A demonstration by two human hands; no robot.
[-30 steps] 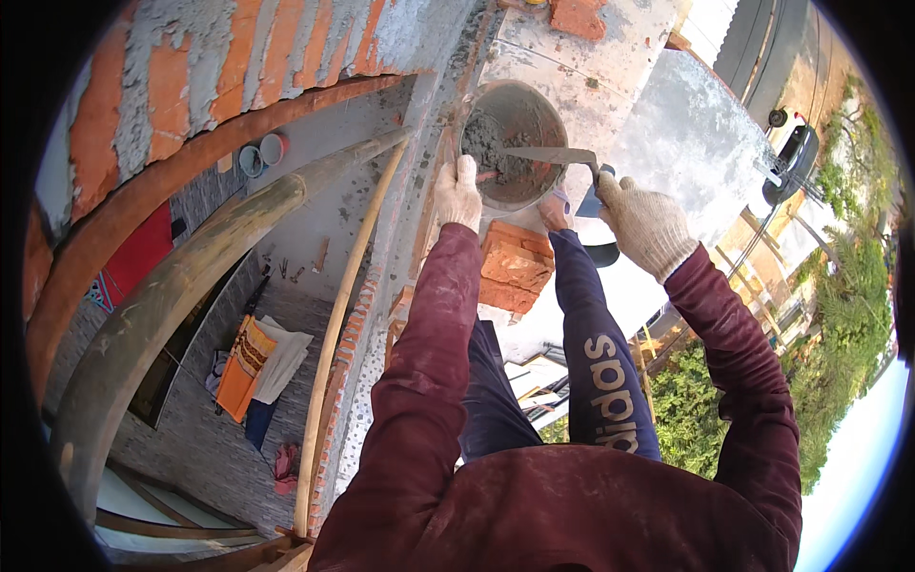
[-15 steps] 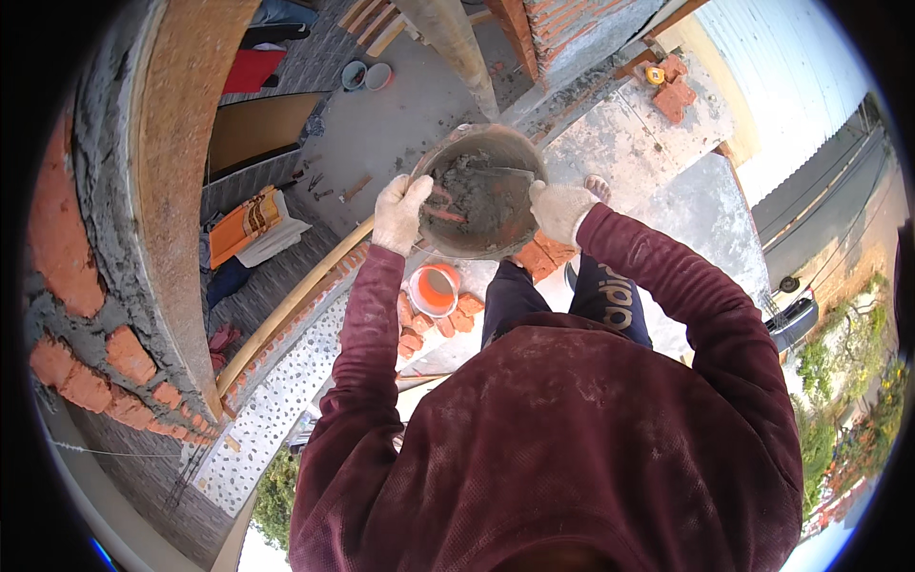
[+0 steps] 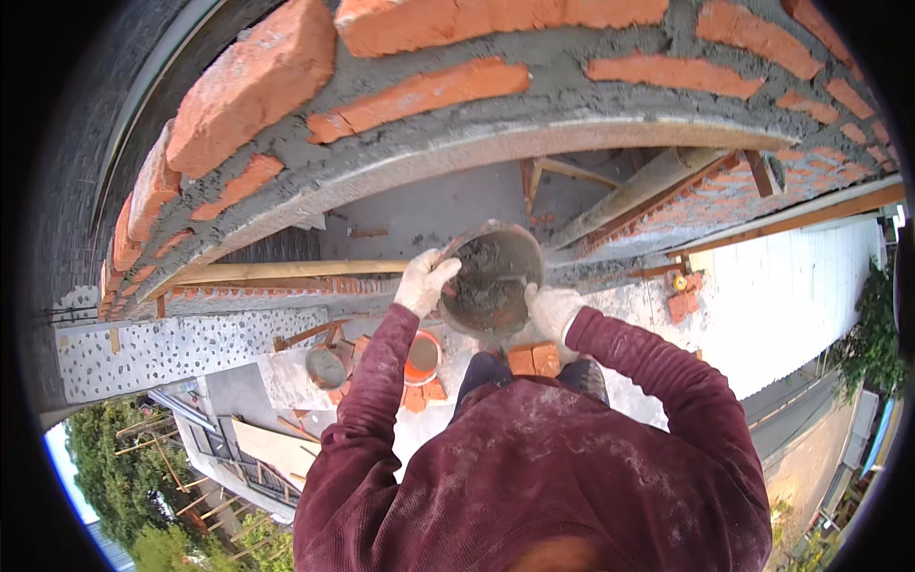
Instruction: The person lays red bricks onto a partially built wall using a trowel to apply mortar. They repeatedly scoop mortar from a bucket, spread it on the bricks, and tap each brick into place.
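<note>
Both my gloved hands hold a round mortar bucket (image 3: 536,255) in front of me, its mouth facing up. Wet grey mortar (image 3: 488,262) lies inside, and a thin straight edge, perhaps a trowel blade, shows in it. My left hand (image 3: 425,284) is closed on the left rim, thumb over the edge. On the right side, my right hand (image 3: 553,311) is closed at the rim; whether it also grips a trowel handle I cannot tell. Ahead, a brick wall (image 3: 419,100) with fresh mortar joints rests on a curved-looking wooden board (image 3: 457,157).
Below stand an orange bucket (image 3: 422,355) and a grey bucket (image 3: 327,366). Loose bricks (image 3: 534,359) lie by my legs. A wooden pole (image 3: 640,195) slants beneath the board, and a long timber (image 3: 295,271) runs left. More bricks (image 3: 682,303) lie at right with a yellow tape measure (image 3: 680,282).
My view has swung toward the brick wall, which now spans the top of the picture instead of the left side. Both hands keep hold of the mortar bucket.
</note>
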